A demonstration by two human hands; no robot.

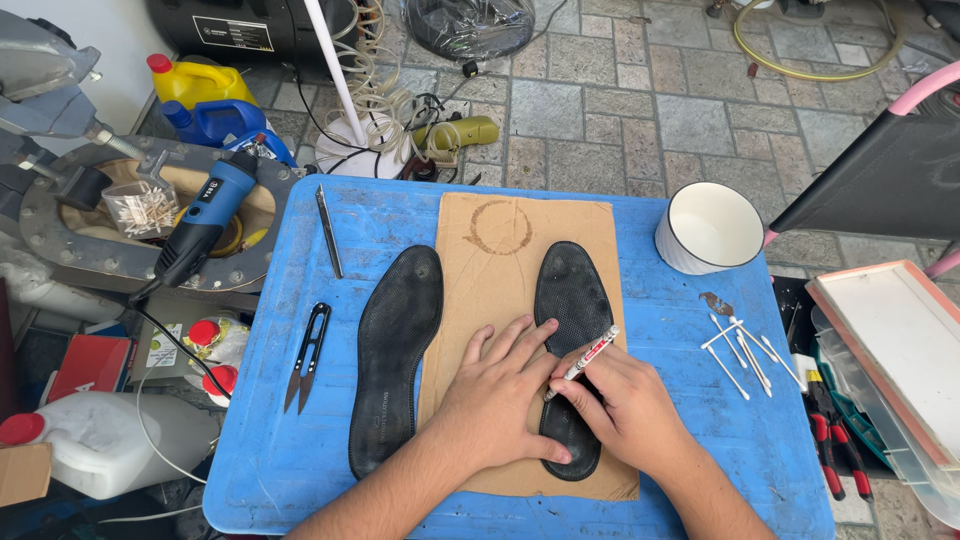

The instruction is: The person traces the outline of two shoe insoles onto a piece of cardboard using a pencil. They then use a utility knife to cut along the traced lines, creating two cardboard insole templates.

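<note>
Left hand [500, 400] lies flat and open, palm down, pinning the right-side black insole [572, 330] onto the cardboard sheet [490, 300], while the right hand [625, 405] is closed around a white marker pen [582, 362] with its tip at the insole's inner edge. Biggest risk as I see it: the cardboard isn't fixed to the blue tabletop [300, 440], so a bit of sideways push could slide the insole and throw the line off. The pinning fingers also sit right beside the pen tip, so the stroke may bump them. The other insole [395, 350] lies just left, half on the cardboard, close to the left forearm. Thread snips [308, 355], a metal pick [329, 230], scattered cotton swabs [740, 350] and a white cup [708, 228] sit farther out, not really blocking anything.
</note>
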